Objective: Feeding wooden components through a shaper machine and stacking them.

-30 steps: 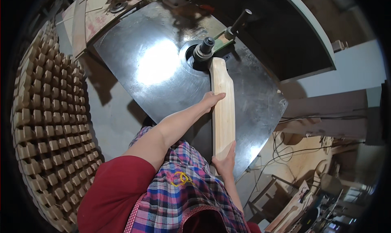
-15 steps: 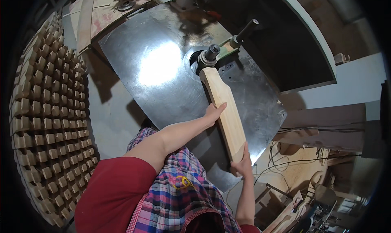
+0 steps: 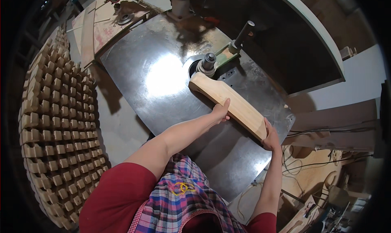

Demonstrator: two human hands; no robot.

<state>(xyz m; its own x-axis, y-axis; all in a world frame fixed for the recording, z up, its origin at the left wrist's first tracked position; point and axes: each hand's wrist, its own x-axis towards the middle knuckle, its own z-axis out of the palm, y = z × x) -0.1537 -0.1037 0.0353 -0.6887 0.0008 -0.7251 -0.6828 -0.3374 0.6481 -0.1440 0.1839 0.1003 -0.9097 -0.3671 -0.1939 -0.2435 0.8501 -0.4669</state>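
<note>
A long pale wooden board with a curved, shaped far end lies slantwise over the metal machine table. My left hand grips its near edge around the middle, thumb on the top face. At the right end my right hand is wrapped round the board's corner. The rounded far end of the board rests against or right beside the upright spindle, which rises from a round opening in the table. Whether it touches the cutter there I cannot tell.
Behind the spindle stands a green bracket with a dark cylindrical post. A dark curved guard borders the table's far right. On my left rises a big stack of shaped wooden blocks. Cables hang at the right, near wood scraps.
The board has swung round: its right end has moved away from me and rightward, its shaped end a little left along the spindle. My right hand has moved with it.
</note>
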